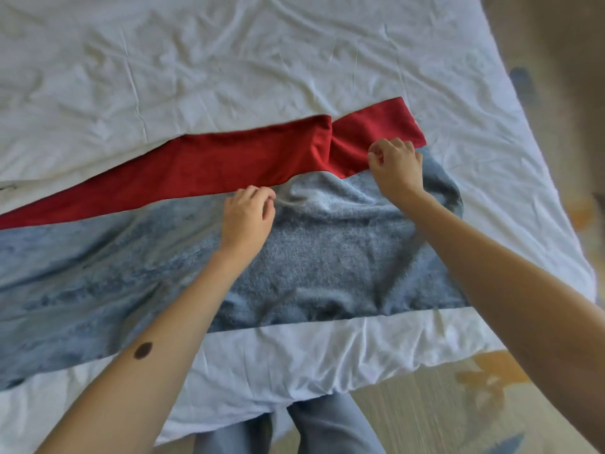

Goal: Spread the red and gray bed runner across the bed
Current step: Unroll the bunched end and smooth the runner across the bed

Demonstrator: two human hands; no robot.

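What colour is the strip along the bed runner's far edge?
Plain red; the strip edges the gray bed runner, best seen in head view.

we read no word, label, brand or number anywhere in this view: none on the red and gray bed runner (327, 257), none on the white sheet (229, 60) beneath it.
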